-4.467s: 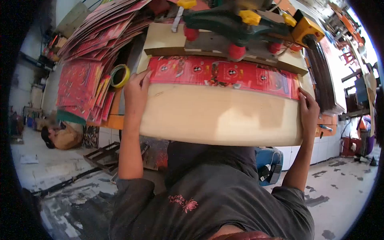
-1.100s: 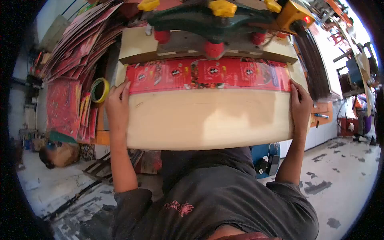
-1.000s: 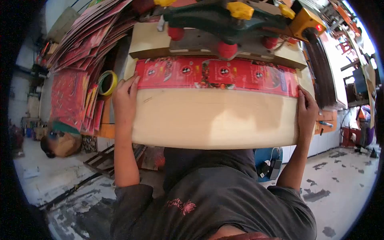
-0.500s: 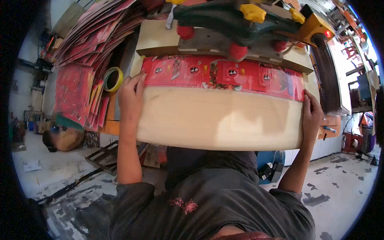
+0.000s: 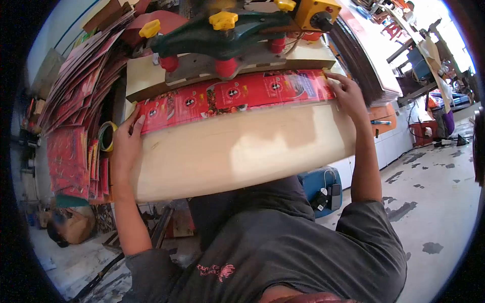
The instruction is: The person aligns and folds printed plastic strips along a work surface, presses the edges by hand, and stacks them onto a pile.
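Note:
A long red printed sheet (image 5: 260, 93), shiny and patterned with logos and food pictures, lies across the front of a machine, along the far edge of a pale board (image 5: 202, 156). My left hand (image 5: 126, 146) grips the sheet's left end, thumb and fingers closed at its corner. At the opposite end, my right hand (image 5: 349, 98) pinches the right corner with bent fingers. Just beyond the sheet stands the dark green machine head (image 5: 222, 33), with yellow knobs (image 5: 224, 20) and red round feet (image 5: 226, 68), over a cream-coloured block (image 5: 144, 76).
Stacked red printed sheets (image 5: 76, 86) lean at the left, near a roll of yellow tape (image 5: 107, 136). A yellow control box (image 5: 316, 14) sits at the upper right. Beside it is a tall stack of boards (image 5: 366, 55). Below the table is a blue case (image 5: 321, 189).
The view has turned, so the machine, board and sheet now appear further left and tilted. Both hands keep their places at the sheet's ends.

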`<action>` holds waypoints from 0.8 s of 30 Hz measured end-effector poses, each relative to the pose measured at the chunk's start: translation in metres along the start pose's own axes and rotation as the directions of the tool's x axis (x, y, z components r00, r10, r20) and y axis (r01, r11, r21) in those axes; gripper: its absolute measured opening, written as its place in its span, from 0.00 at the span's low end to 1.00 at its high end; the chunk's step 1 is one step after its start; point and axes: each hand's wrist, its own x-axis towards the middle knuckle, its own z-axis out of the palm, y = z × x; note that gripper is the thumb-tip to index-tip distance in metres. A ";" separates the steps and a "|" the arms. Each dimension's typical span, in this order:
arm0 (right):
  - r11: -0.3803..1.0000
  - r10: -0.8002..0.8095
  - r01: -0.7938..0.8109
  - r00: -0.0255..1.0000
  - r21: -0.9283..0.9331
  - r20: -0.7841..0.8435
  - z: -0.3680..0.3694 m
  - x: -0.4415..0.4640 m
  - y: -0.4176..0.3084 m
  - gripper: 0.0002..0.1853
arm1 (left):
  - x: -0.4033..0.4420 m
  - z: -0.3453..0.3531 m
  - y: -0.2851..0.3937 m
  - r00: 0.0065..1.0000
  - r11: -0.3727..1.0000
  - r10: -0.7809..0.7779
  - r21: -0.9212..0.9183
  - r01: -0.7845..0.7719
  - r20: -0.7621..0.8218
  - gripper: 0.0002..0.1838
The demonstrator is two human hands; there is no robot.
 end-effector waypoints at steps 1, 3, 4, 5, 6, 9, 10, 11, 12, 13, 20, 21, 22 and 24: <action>0.984 -0.115 0.105 0.991 -0.143 -0.065 0.006 0.004 0.003 0.19 | 0.003 0.001 -0.001 1.000 1.000 0.008 -0.005 -0.008 -0.001 0.24; 0.920 -0.232 0.171 0.963 -0.353 -0.138 0.014 0.003 0.001 0.18 | 0.012 0.002 -0.014 0.999 0.999 0.019 0.026 -0.020 0.035 0.25; 0.921 -0.233 0.171 0.962 -0.351 -0.144 0.018 0.000 -0.001 0.18 | 0.014 0.005 -0.018 0.999 0.999 0.025 0.028 -0.026 0.033 0.25; 0.921 -0.254 0.171 0.945 -0.350 -0.206 0.023 -0.004 -0.002 0.18 | 0.015 0.009 -0.020 0.997 0.995 0.076 0.059 -0.075 -0.007 0.25; 0.921 -0.272 0.170 0.924 -0.350 -0.268 0.026 -0.007 -0.001 0.18 | 0.016 0.011 -0.022 0.991 0.988 0.128 0.092 -0.124 -0.043 0.25; 0.892 -0.318 0.188 0.908 -0.412 -0.274 0.028 -0.004 0.005 0.18 | 0.016 0.014 -0.023 0.994 0.984 0.099 0.154 -0.091 -0.042 0.25; 0.892 -0.314 0.184 0.909 -0.412 -0.274 0.028 -0.003 0.006 0.18 | 0.016 0.015 -0.022 0.994 0.984 0.099 0.154 -0.092 -0.037 0.25; 0.884 -0.295 0.155 0.916 -0.440 -0.271 0.028 -0.002 0.005 0.17 | 0.015 0.016 -0.022 0.996 0.986 0.082 0.146 -0.075 -0.044 0.24; 0.874 -0.278 0.128 0.922 -0.469 -0.267 0.028 -0.001 0.005 0.17 | 0.015 0.016 -0.021 0.997 0.989 0.063 0.137 -0.056 -0.053 0.24; 0.873 -0.279 0.129 0.923 -0.471 -0.266 0.028 0.000 0.006 0.17 | 0.013 0.015 -0.019 0.997 0.989 0.062 0.135 -0.054 -0.053 0.24; 0.888 -0.283 0.138 0.916 -0.438 -0.286 0.030 -0.004 0.000 0.19 | 0.009 0.014 -0.012 0.993 0.990 0.087 0.115 -0.077 -0.080 0.24; 0.891 -0.280 0.138 0.917 -0.434 -0.285 0.030 -0.005 -0.003 0.19 | 0.009 0.013 -0.011 0.993 0.990 0.088 0.116 -0.078 -0.083 0.24; 0.890 -0.282 0.139 0.916 -0.433 -0.285 0.030 -0.005 -0.001 0.19 | 0.007 0.014 -0.008 0.993 0.990 0.087 0.116 -0.077 -0.084 0.24; 0.896 -0.289 0.141 0.905 -0.420 -0.312 0.032 -0.005 0.001 0.17 | 0.001 0.013 0.002 0.990 0.994 0.049 0.102 -0.035 -0.130 0.23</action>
